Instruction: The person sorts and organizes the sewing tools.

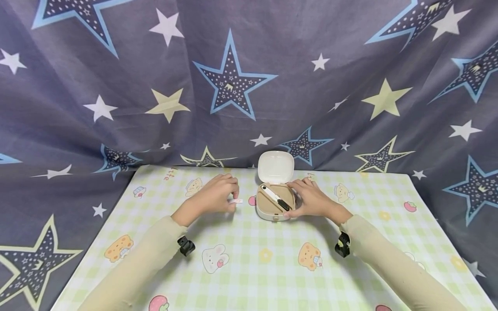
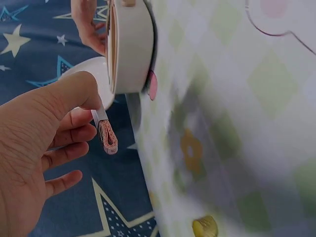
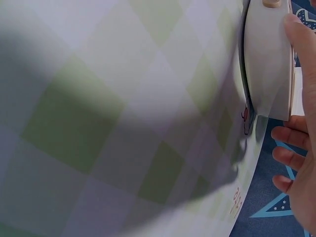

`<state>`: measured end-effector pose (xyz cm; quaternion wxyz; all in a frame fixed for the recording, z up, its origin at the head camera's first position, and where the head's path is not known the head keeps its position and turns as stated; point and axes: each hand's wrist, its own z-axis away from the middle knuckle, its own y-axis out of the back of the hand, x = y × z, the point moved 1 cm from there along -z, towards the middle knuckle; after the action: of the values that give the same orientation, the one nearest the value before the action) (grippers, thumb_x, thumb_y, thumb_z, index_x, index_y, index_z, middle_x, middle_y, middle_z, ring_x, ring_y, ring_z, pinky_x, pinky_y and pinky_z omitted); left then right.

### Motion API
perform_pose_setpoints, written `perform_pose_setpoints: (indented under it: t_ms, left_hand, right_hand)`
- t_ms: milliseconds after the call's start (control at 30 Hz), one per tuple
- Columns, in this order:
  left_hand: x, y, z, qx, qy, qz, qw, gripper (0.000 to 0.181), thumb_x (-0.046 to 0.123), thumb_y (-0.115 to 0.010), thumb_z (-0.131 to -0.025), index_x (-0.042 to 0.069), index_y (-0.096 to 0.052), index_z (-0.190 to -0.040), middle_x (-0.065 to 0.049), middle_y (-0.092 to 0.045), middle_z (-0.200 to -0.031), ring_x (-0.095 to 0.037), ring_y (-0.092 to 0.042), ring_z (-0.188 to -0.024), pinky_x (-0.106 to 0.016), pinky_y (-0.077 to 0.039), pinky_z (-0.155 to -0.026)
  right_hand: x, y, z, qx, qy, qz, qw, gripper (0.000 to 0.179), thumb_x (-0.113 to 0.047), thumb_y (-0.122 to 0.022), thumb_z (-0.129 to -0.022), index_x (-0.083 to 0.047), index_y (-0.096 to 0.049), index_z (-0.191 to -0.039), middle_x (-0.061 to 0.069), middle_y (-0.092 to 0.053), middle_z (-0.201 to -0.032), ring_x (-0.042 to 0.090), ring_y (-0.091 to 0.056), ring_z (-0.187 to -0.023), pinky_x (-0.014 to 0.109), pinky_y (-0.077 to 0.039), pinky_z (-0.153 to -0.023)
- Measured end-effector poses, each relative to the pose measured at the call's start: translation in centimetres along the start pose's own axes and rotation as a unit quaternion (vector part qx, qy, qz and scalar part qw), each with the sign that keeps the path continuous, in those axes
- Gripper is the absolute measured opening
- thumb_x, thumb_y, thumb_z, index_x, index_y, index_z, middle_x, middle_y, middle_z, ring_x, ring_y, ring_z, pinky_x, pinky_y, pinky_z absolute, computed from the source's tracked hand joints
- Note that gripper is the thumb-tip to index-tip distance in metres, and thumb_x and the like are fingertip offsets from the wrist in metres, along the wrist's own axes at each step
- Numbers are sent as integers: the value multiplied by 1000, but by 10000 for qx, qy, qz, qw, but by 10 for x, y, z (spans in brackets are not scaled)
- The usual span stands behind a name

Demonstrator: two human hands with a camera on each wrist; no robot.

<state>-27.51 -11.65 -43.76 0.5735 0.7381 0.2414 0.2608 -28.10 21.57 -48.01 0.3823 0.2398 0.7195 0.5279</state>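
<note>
A small white box [image 1: 268, 215] stands on the table with its white lid [image 1: 276, 167] up at the back. Its tan inside holds a white-and-black tool [image 1: 277, 197], lying aslant. My right hand [image 1: 313, 199] grips the box's right side, the thumb [image 3: 299, 34] at the front rim and the fingers around the side and back. To the left of the box and apart from it, my left hand [image 1: 215, 195] pinches a folded tape measure [image 2: 107, 136] between thumb and fingers. Its layers show orange print, and a white band wraps it.
The table wears a green-and-white checked cloth [image 1: 249, 276] printed with bears, rabbits and strawberries. Behind it hangs a dark curtain [image 1: 295, 26] with stars. A black wrist camera [image 1: 186, 245] sits on the left sleeve, another [image 1: 343, 245] on the right.
</note>
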Motion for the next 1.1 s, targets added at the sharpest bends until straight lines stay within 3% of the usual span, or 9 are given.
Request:
perform_pose_setpoints:
  t_ms: [233, 400, 733, 1100]
  left_hand:
    - [10, 3, -23, 95, -227, -34, 9997, 16, 17, -77, -68, 17, -63, -75, 2, -61, -86, -18, -52, -88, -41, -48, -95]
    - [17, 4, -43, 87, -415, -188, 9989, 19, 22, -82, -70, 16, -65, -78, 4, -61, -89, -17, -51, -90, -37, -46, -89]
    - [33, 5, -79, 115, -858, -678, 9939, 13, 18, -76, -73, 17, -64, -79, 4, -58, -88, -18, -51, -91, -36, -44, -86]
    - [45, 0, -105, 232, -1136, -843, 9897, 10, 18, -77, -76, 17, -70, -83, 2, -63, -91, -19, -56, -93, -38, -48, -88]
  right_hand:
    - [2, 1, 1, -3, -21, -4, 10000, 104, -67, -84, -66, -4, -54, -144, 11, -63, -132, 28, -51, -113, 52, -40, -98]
    - [2, 2, 1, 37, 15, -24, 10000, 103, -66, -86, -65, -5, -55, -143, 10, -64, -130, 27, -51, -110, 53, -42, -97]
    - [3, 0, -1, 36, 79, 1, 10000, 103, -66, -85, -66, -5, -56, -143, 9, -65, -128, 26, -52, -109, 51, -43, -96]
    - [2, 0, -1, -23, 148, 3, 9999, 100, -65, -85, -67, -7, -56, -143, 9, -65, -128, 25, -52, -109, 49, -43, -98]
